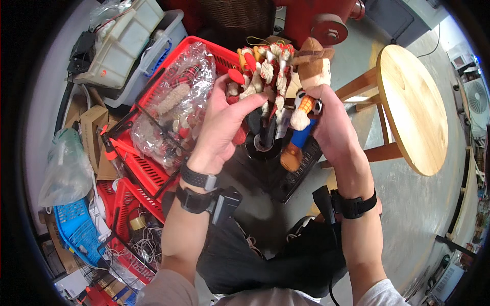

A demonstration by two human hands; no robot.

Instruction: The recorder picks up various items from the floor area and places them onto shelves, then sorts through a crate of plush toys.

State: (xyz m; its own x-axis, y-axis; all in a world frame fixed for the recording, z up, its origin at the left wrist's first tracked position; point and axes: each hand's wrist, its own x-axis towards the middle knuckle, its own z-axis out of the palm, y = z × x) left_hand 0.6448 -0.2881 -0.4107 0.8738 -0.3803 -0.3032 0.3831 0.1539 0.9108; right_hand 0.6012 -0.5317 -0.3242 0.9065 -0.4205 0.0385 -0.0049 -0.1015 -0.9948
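My right hand [332, 122] grips a plush cowboy doll [298, 144] with a brown hat, a yellow checked shirt and blue trousers. Its thumb presses below the doll's head. Directly to the left is a tight cluster of small red-and-cream fabric figures [268, 74], with gold loops at the top. My left hand [225, 122] is closed around the left side of this cluster, its thumb laid across the front. Below the figures is a black round base [264, 153] with a pale ring; how the cluster is supported is hidden.
A red plastic basket [147, 174] holds clear bags of plush items [168, 103] on the left. Bins [115, 49], a blue basket [72, 225] and tangled cables [147, 244] surround it. A round wooden stool [415, 111] stands right. A red hydrant-like object [317, 23] is behind.
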